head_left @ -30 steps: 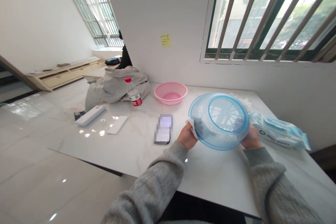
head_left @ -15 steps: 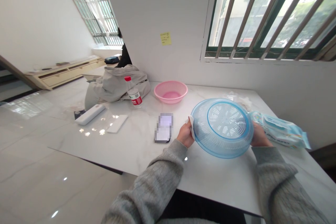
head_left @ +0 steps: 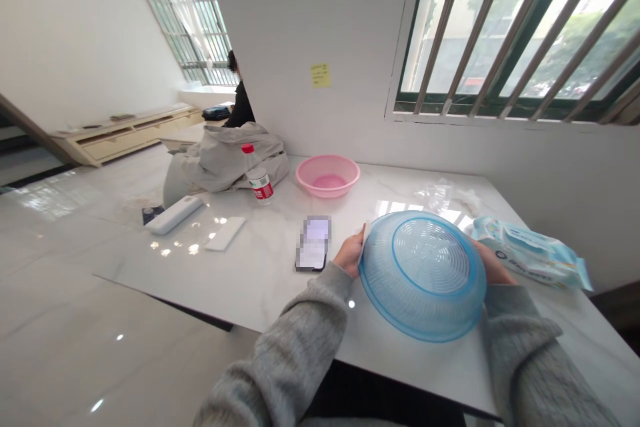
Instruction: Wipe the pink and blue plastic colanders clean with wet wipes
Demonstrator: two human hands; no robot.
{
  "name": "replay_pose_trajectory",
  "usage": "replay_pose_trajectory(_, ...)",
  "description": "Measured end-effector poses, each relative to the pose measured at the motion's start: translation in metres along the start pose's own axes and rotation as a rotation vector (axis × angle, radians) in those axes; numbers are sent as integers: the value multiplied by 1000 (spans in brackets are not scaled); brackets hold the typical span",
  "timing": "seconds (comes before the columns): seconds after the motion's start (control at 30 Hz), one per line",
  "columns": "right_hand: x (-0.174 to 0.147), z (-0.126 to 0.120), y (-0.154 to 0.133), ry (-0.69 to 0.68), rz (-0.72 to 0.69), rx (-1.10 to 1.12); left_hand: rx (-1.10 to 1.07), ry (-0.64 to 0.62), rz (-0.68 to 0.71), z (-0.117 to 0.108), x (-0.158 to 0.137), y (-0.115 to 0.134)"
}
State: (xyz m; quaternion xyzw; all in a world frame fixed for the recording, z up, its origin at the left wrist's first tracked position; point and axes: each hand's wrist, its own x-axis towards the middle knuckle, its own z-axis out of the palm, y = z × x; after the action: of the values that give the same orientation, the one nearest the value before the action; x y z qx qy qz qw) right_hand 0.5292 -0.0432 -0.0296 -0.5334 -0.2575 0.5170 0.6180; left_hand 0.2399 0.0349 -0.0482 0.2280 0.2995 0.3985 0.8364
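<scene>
I read little. Blue-white pack (head_left: 530, 253), right edge of table (head_left: 210, 280): dark print, last word seemingly "WIPES", first unsure. Red-capped bottle (head_left: 259, 180), toward far edge: red-white label, print illegible. Yellow note (head_left: 321, 75), on wall (head_left: 360, 47) above far edge: several lines, too small for me.

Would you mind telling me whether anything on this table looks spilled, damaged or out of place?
Nothing looks spilled or damaged. Slightly untidy: crumpled clear plastic lies loose beyond the blue bowl, near the wipes pack. The bowl is bottom-up, but hardly odd, since the left hand and right hand hold it.
</scene>
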Motion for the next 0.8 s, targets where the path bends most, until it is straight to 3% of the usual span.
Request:
replay_pose_trajectory(0.1, 11, -6, 0, -20, 120, 137, -85, -12, 83, 0, 2, -1)
replay_pose_trajectory(0.2, 17, -8, 3, -70, 118, 247, -202, -36, 168, 5, 2, -1)
replay_pose_trajectory(0.3, 14, 4, 10, -217, 81, 247, -296, -36, 248, 10, 2, -3)
replay_pose_trajectory(0.4, 7, 26, 21, -342, 104, 234, -319, -71, 220, 13, -2, -8)
replay_pose_trajectory(0.6, 7, 39, 35, -165, -19, 355, -98, -326, 2, 20, -20, -15)
replay_pose_trajectory(0.73, 10, 33, 33, -137, -87, 367, -69, -420, 14, 27, -29, -15)
replay_pose_trajectory(0.8, 10, 33, 31, -145, -111, 352, -86, -389, 30, 28, -30, -16)
